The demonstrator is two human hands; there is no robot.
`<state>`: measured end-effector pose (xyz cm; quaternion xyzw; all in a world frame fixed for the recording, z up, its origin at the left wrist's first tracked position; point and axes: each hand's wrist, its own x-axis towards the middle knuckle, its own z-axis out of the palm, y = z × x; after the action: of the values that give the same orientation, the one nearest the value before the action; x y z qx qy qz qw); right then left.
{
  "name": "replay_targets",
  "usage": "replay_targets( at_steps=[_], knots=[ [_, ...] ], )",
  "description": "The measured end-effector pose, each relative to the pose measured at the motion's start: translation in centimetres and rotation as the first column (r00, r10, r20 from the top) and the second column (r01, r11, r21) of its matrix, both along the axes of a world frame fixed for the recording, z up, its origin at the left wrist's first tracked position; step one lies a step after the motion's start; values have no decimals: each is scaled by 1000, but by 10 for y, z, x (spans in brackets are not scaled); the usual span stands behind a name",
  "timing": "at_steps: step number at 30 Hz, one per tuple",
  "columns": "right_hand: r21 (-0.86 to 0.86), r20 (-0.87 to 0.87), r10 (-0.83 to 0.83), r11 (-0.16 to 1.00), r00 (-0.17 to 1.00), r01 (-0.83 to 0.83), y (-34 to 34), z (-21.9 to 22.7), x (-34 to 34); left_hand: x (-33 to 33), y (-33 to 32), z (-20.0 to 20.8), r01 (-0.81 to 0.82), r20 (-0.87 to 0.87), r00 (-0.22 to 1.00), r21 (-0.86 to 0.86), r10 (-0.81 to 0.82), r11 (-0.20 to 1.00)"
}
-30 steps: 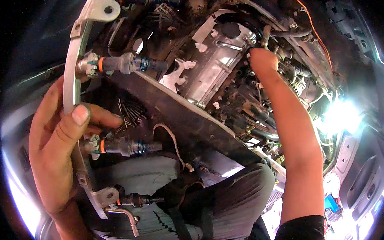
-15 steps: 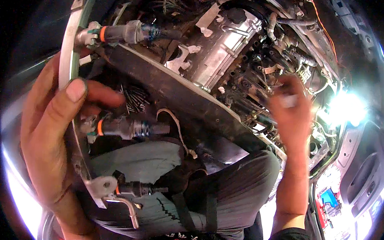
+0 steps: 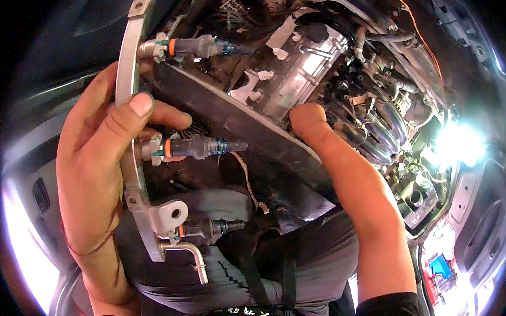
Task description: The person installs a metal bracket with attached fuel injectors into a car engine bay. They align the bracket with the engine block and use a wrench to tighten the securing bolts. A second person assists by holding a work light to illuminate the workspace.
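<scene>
My left hand (image 3: 94, 163) grips a silver metal fuel rail (image 3: 131, 48), thumb in front and fingers behind, holding it roughly upright at the left. Three dark fuel injectors stick out of it to the right: an upper injector (image 3: 198, 46), a middle injector (image 3: 203, 148) and a lower injector (image 3: 211, 229), each with an orange ring. A bent metal pipe (image 3: 196, 262) ends the rail below. My right hand (image 3: 309, 122) is at the lower edge of the engine's silver valve cover (image 3: 306, 76), seen from its back. Its fingers are hidden, so any held thing is unseen.
Dark curved intake pipes (image 3: 390, 129) and hoses lie right of the valve cover. A body crossbar (image 3: 221, 101) runs between me and the engine. A bright lamp (image 3: 459, 146) shines at the right. An orange wire (image 3: 422, 30) hangs at the upper right.
My right hand has moved left and down from over the intake area to the valve cover's edge, uncovering the curved pipes. My left hand and the fuel rail have shifted right in view.
</scene>
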<state>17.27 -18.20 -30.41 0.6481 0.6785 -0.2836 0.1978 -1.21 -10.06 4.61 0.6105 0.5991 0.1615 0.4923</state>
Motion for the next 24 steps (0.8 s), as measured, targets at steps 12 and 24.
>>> replay_targets(
  at_steps=[12,24],
  knots=[
    [-254,-330,-352,927,876,277,-124,132,-52,2,-1,4,49,52,997,-15,-48,999],
    [277,-392,-740,471,546,837,-151,155,18,11,-23,-6,170,93,982,-44,-165,984]
  ],
)
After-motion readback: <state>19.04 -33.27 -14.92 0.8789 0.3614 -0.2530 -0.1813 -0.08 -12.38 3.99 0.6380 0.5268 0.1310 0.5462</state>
